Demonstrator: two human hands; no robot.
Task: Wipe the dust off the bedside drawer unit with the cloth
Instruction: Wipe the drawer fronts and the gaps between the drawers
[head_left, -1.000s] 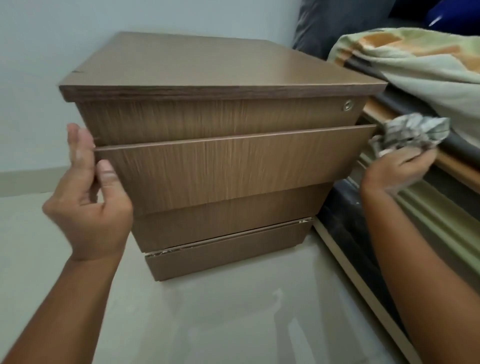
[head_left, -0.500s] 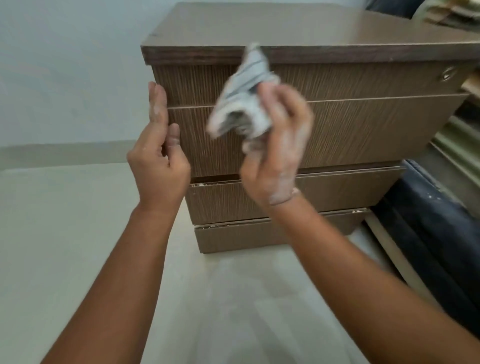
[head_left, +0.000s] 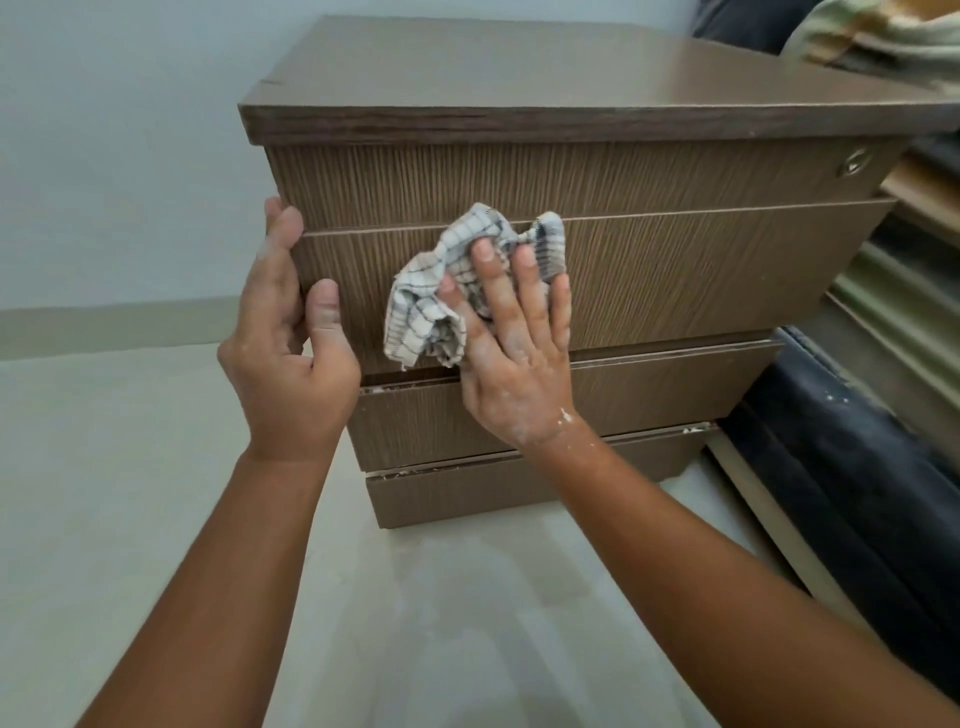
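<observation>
A brown wood-grain drawer unit (head_left: 675, 270) stands on the floor in front of me, its second drawer pulled slightly forward. My right hand (head_left: 511, 353) presses a crumpled grey-and-white checked cloth (head_left: 441, 291) flat against that drawer's front, left of its middle. My left hand (head_left: 291, 343) grips the same drawer's left edge, thumb on the front and fingers around the side. Both hands carry pale dust. Crumbs of dust lie along the gaps above the two lower drawers.
A bed frame with a dark mattress edge (head_left: 852, 499) runs close along the unit's right side. Folded bedding (head_left: 883, 41) lies at the top right. A pale wall (head_left: 114, 156) is behind the unit and glossy floor (head_left: 415, 623) lies in front.
My right hand carried the cloth from the bed side across to the second drawer's front and pressed it there. My left hand stayed on the drawer's left edge.
</observation>
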